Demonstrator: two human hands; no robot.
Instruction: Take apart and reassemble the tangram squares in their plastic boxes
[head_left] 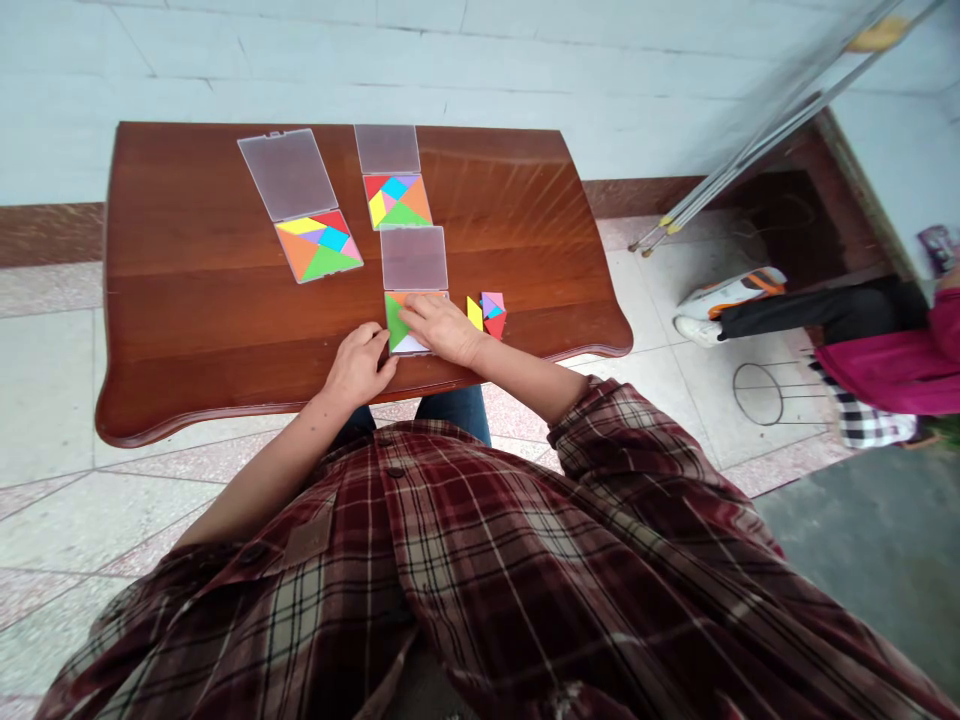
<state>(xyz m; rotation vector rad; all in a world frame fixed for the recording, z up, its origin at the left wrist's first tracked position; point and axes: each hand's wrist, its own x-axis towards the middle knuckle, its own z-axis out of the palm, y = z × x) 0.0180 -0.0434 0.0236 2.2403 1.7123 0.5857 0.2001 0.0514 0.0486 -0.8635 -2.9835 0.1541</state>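
An open tangram case [414, 258] lies near the table's front edge, its clear lid folded back toward the wall. In its tray are a green triangle [396, 322] and an orange piece [412, 297], partly under my fingers; a whitish bare area shows at the bottom. My right hand [442, 328] lies over this tray, fingers stretched out and resting on the pieces. At the tray's left edge, my left hand [358, 365] touches the side, thumb and fingers apart. Right of the case lie a yellow parallelogram [474, 313], a red piece [495, 325] and a small group of pink, purple and blue pieces [491, 303].
Two more open tangram cases, one at the left [319, 245] and one at the back [397, 200], hold filled trays. The brown wooden table [187, 330] stands by a tiled wall. Crutches [742, 160] lean at the right, near a seated person's leg [772, 312].
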